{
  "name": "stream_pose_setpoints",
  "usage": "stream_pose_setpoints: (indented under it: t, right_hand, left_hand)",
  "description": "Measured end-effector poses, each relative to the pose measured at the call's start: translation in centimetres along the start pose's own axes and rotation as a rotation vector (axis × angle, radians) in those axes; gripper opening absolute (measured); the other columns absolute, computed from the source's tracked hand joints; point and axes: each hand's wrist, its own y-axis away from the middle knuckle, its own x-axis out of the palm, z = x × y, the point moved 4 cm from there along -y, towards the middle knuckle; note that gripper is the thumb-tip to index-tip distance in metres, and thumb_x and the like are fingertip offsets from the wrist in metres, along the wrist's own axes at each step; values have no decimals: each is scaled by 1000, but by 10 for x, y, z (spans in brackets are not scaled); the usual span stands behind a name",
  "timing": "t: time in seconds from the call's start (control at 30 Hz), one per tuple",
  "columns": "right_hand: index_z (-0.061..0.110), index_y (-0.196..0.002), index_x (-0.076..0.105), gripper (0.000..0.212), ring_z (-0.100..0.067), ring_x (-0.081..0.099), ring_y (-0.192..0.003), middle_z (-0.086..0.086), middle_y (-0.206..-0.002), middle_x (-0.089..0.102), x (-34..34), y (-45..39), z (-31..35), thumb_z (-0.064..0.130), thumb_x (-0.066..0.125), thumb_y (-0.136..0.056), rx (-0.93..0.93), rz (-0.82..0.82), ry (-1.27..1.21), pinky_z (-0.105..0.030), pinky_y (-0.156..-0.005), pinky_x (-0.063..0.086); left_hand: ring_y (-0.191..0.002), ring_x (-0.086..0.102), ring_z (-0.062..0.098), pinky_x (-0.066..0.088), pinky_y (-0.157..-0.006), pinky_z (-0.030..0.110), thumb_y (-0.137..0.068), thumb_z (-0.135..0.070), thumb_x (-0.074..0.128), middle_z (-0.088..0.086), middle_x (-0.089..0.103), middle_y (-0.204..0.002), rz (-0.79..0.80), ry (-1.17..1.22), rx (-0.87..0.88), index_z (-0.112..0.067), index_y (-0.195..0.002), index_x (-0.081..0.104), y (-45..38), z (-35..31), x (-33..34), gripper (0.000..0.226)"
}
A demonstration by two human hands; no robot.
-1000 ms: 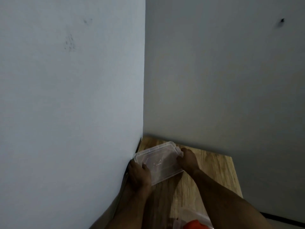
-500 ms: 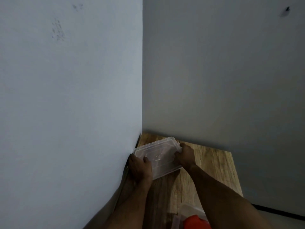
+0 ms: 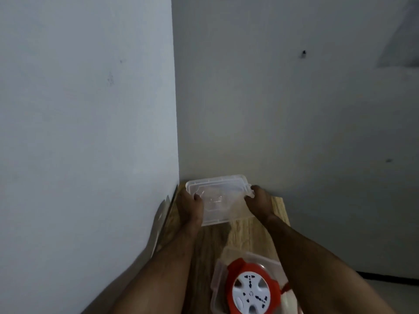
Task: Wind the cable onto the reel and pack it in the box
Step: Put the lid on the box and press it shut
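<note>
Both hands are on the clear lid [image 3: 218, 198]: my left hand [image 3: 191, 206] pinches its left edge, thumb on top, and my right hand [image 3: 258, 203] curls round the right edge. It's up off the wooden table [image 3: 242, 232], back in the wall corner. Closer to me, the orange-and-white reel [image 3: 250, 290] sits in the clear box [image 3: 218, 279].

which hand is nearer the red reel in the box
Right, slightly. Both hands grip the clear lid far beyond the red reel: right hand at its right edge, left hand at its left edge, farther off.
</note>
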Motion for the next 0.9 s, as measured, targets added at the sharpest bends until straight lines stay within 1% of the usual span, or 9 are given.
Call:
stream_pose_setpoints:
  t: [0.13, 0.27, 0.47, 0.53, 0.6, 0.67, 0.7, 0.8, 0.9]
  right_hand:
    - [-4, -129, 62, 41, -38, 63, -117, -21, -127, 67, -38, 32, -8, 1, 62, -89, 26, -58, -9, -36, -93, 50]
    - [-2, -138, 57, 48, -37, 58, -125, -21, -138, 60, -65, 64, -19, -5, 53, -90, 63, -84, -42, -43, -102, 50]
    - [0, -134, 60, 45, -37, 57, -125, -20, -137, 60, -94, 110, -45, -7, 54, -90, 71, -114, -17, -49, -104, 50]
    - [1, -133, 62, 47, -36, 59, -123, -20, -134, 62, -100, 124, -55, -9, 55, -88, 66, -126, 4, -48, -103, 50]
    - [3, -131, 65, 51, -35, 62, -118, -19, -130, 65, -107, 140, -63, -13, 55, -83, 69, -147, 10, -45, -99, 53]
    - [4, -129, 66, 56, -34, 63, -112, -18, -126, 66, -112, 154, -71, -17, 55, -78, 66, -156, 10, -44, -96, 55]
    - [5, -129, 66, 58, -33, 63, -111, -18, -125, 65, -115, 160, -74, -18, 55, -77, 58, -156, 7, -45, -95, 56]
    - [6, -129, 66, 59, -28, 62, -106, -14, -124, 63, -121, 181, -81, -21, 60, -76, 13, -157, 1, -43, -90, 58]
    - [7, -124, 68, 52, -24, 61, -98, -11, -119, 63, -130, 199, -85, -19, 68, -78, -63, -184, 42, -38, -81, 59]
  left_hand:
    - [-131, 57, 40, 47, -112, 43, -93, -1, 62, 23, 60, -140, 52, 40, 38, 3, -141, 54, 31, -21, -11, 48]
    - [-109, 68, 33, 63, -89, 46, -93, -8, 66, 15, 68, -123, 125, -25, 133, -7, -129, 61, 67, -32, -29, 37]
    - [-106, 71, 24, 65, -84, 42, -95, -13, 70, 4, 68, -123, 220, -123, 337, -16, -133, 59, 123, -45, -63, 40]
    - [-110, 70, 25, 63, -91, 41, -97, -12, 69, 6, 68, -126, 273, -143, 288, -11, -136, 58, 138, -43, -65, 40]
    - [-110, 68, 26, 59, -95, 34, -102, -14, 64, 9, 66, -124, 406, -153, 228, -5, -131, 60, 139, -36, -64, 30]
    - [-97, 64, 28, 54, -87, 33, -109, -16, 51, 15, 64, -111, 663, -122, 247, -2, -113, 62, 143, -29, -62, 18]
    - [-94, 63, 31, 53, -85, 33, -109, -13, 49, 17, 64, -107, 682, -155, 272, 0, -111, 63, 145, -28, -63, 19]
    - [-104, 65, 34, 51, -88, 33, -92, 11, 58, 18, 70, -118, 388, -165, 253, -2, -127, 66, 155, -21, -67, 38]
    - [-98, 69, 32, 55, -80, 25, -91, 8, 63, 12, 74, -104, 392, -39, 346, -3, -118, 72, 169, -17, -70, 30]
